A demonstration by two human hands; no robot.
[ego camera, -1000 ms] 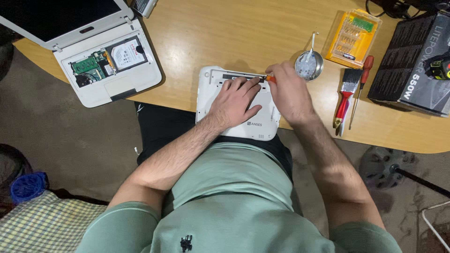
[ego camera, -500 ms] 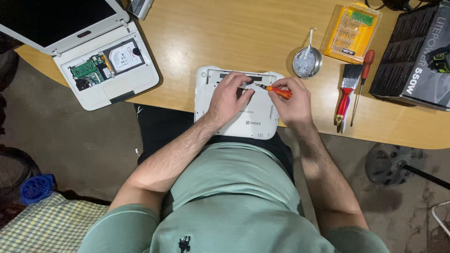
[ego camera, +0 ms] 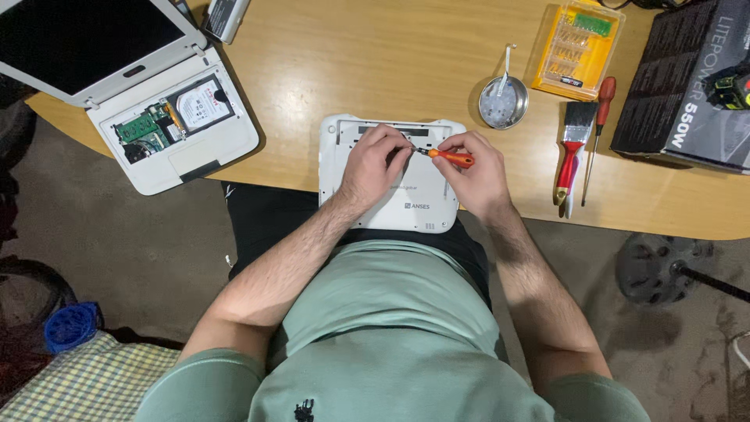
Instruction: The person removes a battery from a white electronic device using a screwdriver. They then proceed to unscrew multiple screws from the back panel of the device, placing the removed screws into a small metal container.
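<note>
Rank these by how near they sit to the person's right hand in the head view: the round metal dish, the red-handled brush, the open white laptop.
From the right hand:
1. Round metal dish, just above it on the table.
2. Red-handled brush, out to its right; close to the dish's distance, so the call is narrow.
3. Open white laptop, far across at the table's left end.

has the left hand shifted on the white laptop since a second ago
Yes. The left hand lay flat over the middle of the white laptop; its fingertips now pinch at the tip of the orange screwdriver that the right hand holds, nearer the laptop's far edge.

orange screwdriver [ego camera: 451, 159], white laptop [ego camera: 388, 207], yellow bit case [ego camera: 577, 48]
</note>
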